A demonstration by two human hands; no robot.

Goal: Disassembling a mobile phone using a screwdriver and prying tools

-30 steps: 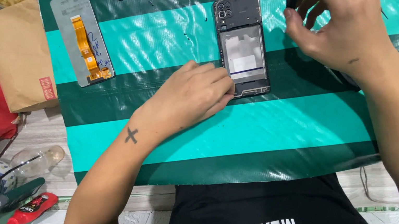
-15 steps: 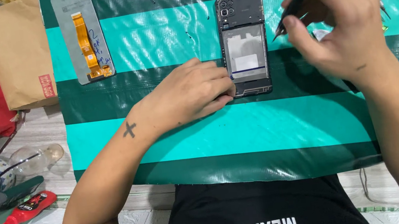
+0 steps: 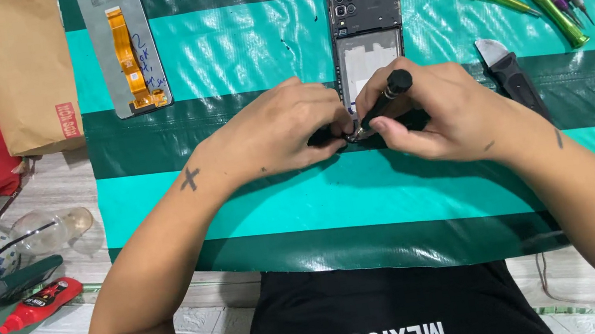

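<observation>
Phone backless, black frame, pale middle, bottom hidden.

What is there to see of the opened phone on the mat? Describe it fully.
The opened phone lies flat, lengthwise away from the person, on the green striped mat. Its dark frame looks like plastic; a camera cluster sits at the far left corner, a pale rectangular bay in the middle. The left hand covers its near end, and the right hand points a black screwdriver at that end.
</observation>
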